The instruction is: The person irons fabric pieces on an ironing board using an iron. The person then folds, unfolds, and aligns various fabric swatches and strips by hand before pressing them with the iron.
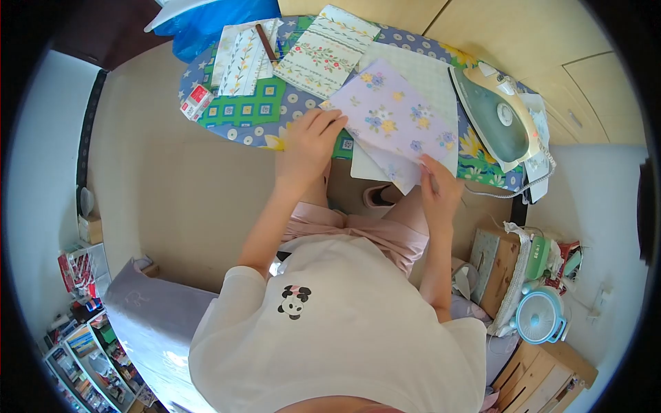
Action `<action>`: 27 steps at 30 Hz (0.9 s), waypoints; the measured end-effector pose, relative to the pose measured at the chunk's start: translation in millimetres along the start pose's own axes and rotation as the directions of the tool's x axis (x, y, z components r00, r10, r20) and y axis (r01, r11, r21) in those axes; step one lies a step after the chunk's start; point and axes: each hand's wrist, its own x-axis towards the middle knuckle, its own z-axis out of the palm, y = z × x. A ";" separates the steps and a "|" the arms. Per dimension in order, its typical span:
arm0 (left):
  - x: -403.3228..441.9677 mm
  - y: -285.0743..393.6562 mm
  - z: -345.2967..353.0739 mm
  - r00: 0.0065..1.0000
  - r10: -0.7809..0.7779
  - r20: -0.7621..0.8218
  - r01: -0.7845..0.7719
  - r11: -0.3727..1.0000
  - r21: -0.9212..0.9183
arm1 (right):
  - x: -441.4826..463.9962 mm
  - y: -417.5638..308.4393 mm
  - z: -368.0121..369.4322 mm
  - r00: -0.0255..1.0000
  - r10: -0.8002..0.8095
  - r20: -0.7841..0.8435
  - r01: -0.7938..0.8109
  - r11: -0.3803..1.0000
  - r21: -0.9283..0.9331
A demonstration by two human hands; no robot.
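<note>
A lavender floral cloth point(396, 113) lies slanted across a pale sheet point(385, 58) on the ironing board point(482, 172), its lower part hanging over the near edge. My left hand point(313, 141) has its fingers curled at the cloth's left corner, gripping it. At the lower right edge, my right hand point(441, 191) pinches the cloth between thumb and fingers. Beyond my left hand lies a white floral cloth point(327, 51), with a narrower leaf-patterned cloth point(241, 65) farther left. To the right of the lavender cloth rests an iron point(496, 117) on its side.
A small red-and-white box point(197, 102) sits at the board's left end, near a brown stick-like tool point(265, 43). The iron's cord point(509, 193) loops off the right end. A blue bag point(213, 31) stands behind, and a small fan point(540, 315) is at lower right.
</note>
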 end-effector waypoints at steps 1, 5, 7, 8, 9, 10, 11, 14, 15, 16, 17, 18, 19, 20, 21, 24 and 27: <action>1.5 -1.5 -3.7 1.000 0.003 0.001 -0.003 1.000 -0.005 | 2.0 -0.6 -1.2 0.997 -0.073 0.013 0.073 0.997 -0.026; 0.8 -10.7 -8.5 0.997 0.027 0.071 -0.032 0.997 0.072 | 4.9 -4.6 -7.5 0.955 -0.290 0.057 0.294 0.951 -0.097; -3.1 -13.1 -6.0 0.997 0.031 0.074 -0.036 0.997 0.073 | 1.3 -1.6 -7.1 0.950 -0.301 0.081 0.308 0.947 -0.089; -4.5 -13.5 -5.3 0.997 0.019 0.076 -0.026 0.996 0.083 | -0.2 -0.5 -7.0 0.944 -0.313 0.105 0.322 0.943 -0.083; -5.2 -13.8 -5.0 0.997 0.008 0.077 -0.016 0.996 0.092 | -1.0 -0.9 -6.9 0.944 -0.313 0.106 0.322 0.943 -0.082; -6.0 -12.5 -5.2 0.997 0.008 0.076 -0.015 0.996 0.092 | -1.5 -1.4 -6.6 0.943 -0.313 0.110 0.323 0.942 -0.089; -7.2 -9.6 -5.6 0.997 -0.024 0.079 0.016 0.995 0.097 | -1.7 -1.8 -6.6 0.943 -0.313 0.113 0.324 0.941 -0.097; -10.7 0.5 -9.1 0.992 -0.077 0.097 0.066 0.991 0.112 | -2.2 -2.5 -6.9 0.942 -0.315 0.120 0.327 0.940 -0.096; -11.8 4.3 -10.5 0.989 -0.099 0.113 0.085 0.989 0.122 | -2.6 -2.6 -7.0 0.941 -0.316 0.120 0.328 0.940 -0.095; -12.6 8.1 -11.2 0.989 -0.100 0.112 0.086 0.989 0.123 | -2.9 -2.3 -7.1 0.941 -0.315 0.126 0.328 0.939 -0.102; -13.0 12.1 -11.3 0.988 -0.109 0.111 0.092 0.985 0.144 | -3.2 -2.0 -7.0 0.940 -0.315 0.131 0.329 0.938 -0.109; -13.3 15.5 -10.9 0.987 -0.119 0.109 0.100 0.981 0.165 | -4.0 -1.8 -7.0 0.939 -0.317 0.132 0.331 0.937 -0.108; -13.4 18.5 -9.8 0.987 -0.122 0.107 0.103 0.980 0.168 | -4.9 -1.7 -6.8 0.941 -0.310 0.135 0.324 0.940 -0.102; -13.6 21.1 -8.4 0.988 -0.126 0.093 0.113 0.985 0.131 | -5.5 -1.7 -6.4 0.942 -0.304 0.139 0.318 0.943 -0.096; -14.2 23.2 -6.9 0.988 -0.132 0.078 0.124 0.988 0.093 | -5.8 -1.6 -5.9 0.941 -0.308 0.142 0.322 0.942 -0.093; -17.3 26.3 -2.2 0.982 -0.158 0.107 0.153 0.987 0.053 | -6.2 -1.8 -4.9 0.940 -0.312 0.137 0.326 0.941 -0.091; -18.6 26.9 -2.1 0.981 -0.153 0.120 0.147 0.987 0.057 | -6.2 -2.4 -4.9 0.945 -0.303 0.123 0.314 0.946 -0.085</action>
